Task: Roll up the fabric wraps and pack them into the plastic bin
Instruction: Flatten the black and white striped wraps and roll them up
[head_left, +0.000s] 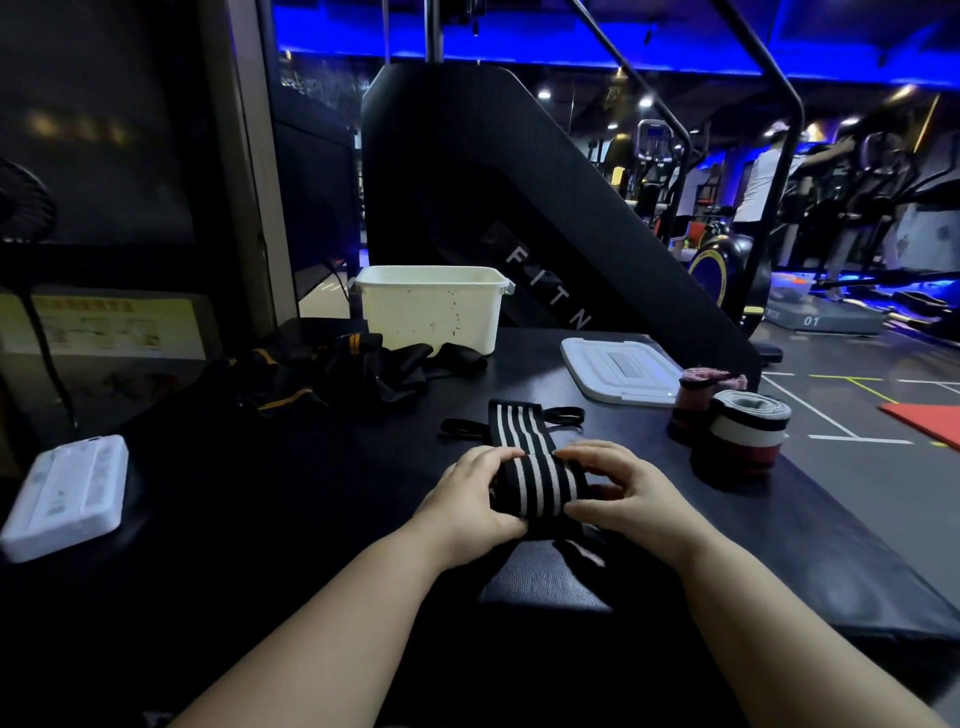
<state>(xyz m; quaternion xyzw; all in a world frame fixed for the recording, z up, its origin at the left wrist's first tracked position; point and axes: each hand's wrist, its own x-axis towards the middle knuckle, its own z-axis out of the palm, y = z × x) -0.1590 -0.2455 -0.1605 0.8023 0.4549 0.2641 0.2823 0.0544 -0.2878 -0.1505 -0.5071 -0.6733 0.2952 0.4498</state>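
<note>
A black wrap with white stripes (524, 452) lies on the dark table, partly rolled at its near end. My left hand (467, 499) grips the left side of the roll and my right hand (618, 493) grips the right side, fingers curled over it. The unrolled strip runs away from me to thin black loops (563, 415). A white plastic bin (431, 306) stands open at the back of the table. Two finished rolls stand at the right: a grey, white and red roll (748, 431) and a pink roll (693, 400). A loose heap of black wraps with orange stripes (322, 374) lies before the bin.
The bin's white lid (618, 369) lies flat at the right rear. A white flat case (67, 493) sits at the table's left edge. A large black gym machine (519, 208) rises behind the table. People exercise far right. The table's right edge (841, 514) drops to the floor.
</note>
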